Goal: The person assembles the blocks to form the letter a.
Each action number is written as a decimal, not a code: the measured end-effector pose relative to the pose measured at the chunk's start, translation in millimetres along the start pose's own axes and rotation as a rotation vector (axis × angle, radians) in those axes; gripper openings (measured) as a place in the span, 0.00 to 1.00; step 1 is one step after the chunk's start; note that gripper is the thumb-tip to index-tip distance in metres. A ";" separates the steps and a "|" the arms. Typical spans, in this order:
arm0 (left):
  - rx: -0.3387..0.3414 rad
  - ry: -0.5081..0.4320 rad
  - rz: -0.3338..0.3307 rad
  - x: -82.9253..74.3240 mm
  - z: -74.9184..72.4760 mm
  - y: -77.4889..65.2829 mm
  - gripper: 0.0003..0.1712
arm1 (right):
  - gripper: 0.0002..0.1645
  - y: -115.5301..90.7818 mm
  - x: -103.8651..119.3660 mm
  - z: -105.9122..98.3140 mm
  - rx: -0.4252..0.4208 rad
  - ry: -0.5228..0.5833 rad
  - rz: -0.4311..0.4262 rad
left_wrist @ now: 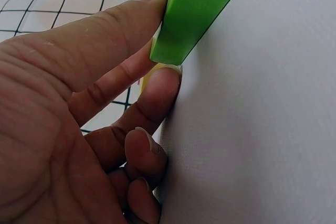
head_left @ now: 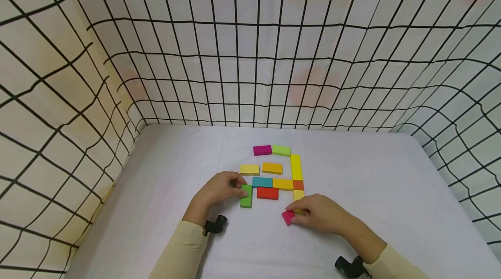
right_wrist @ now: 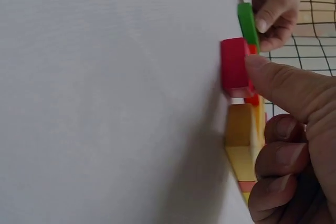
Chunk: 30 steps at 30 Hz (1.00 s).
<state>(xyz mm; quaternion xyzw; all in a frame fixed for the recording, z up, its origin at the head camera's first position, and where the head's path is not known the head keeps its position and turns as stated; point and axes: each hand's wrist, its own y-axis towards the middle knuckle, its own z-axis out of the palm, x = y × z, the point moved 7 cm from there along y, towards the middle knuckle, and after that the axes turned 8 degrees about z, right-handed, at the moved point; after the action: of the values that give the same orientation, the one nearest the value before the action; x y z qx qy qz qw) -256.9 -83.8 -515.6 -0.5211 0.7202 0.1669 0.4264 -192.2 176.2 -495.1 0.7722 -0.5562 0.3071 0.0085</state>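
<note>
My left hand (head_left: 222, 188) pinches a green block (head_left: 246, 196) between thumb and fingertips at the left end of a block layout. In the left wrist view the thumb presses the near face of that green block (left_wrist: 197, 14). At the layout's lower right, my right hand (head_left: 322, 214) holds a pink block (head_left: 287, 217), tilted, below a pale yellow block (head_left: 298, 194). The right wrist view shows the thumb against the pink block (right_wrist: 235, 67); the index finger is hidden behind it.
A red block (head_left: 268, 193) lies below a row of a blue block (head_left: 262, 182) and an orange-yellow block (head_left: 282, 184). A yellow block (head_left: 296, 167) adjoins an orange block (head_left: 298, 184). Magenta (head_left: 262, 150) and lime (head_left: 281, 150) blocks lie farther back. Black netting (head_left: 256, 53) borders the white table (head_left: 180, 148).
</note>
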 end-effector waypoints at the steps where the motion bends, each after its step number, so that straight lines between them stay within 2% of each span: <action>1: 0.000 0.000 -0.002 0.1 -0.1 -0.2 0.13 | 0.18 -0.1 0.1 -0.6 0.000 0.000 -0.002; 11: -0.005 0.003 -0.004 -1.4 -1.2 -2.0 0.13 | 0.22 2.0 3.5 2.4 -0.017 -0.045 0.032; 17: -0.001 -0.001 -0.005 -1.7 -1.0 -2.5 0.13 | 0.22 0.8 6.1 2.5 -0.022 -0.079 -0.008; 30: -0.001 -0.010 -0.007 -2.2 -1.0 -2.0 0.13 | 0.20 -0.1 9.1 2.5 -0.030 -0.104 -0.032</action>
<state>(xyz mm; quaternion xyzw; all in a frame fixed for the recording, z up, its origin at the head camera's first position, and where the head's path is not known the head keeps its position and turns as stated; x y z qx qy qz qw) -255.4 -84.0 -512.9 -0.5230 0.7161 0.1685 0.4305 -189.2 167.6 -492.6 0.7956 -0.5481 0.2582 -0.0039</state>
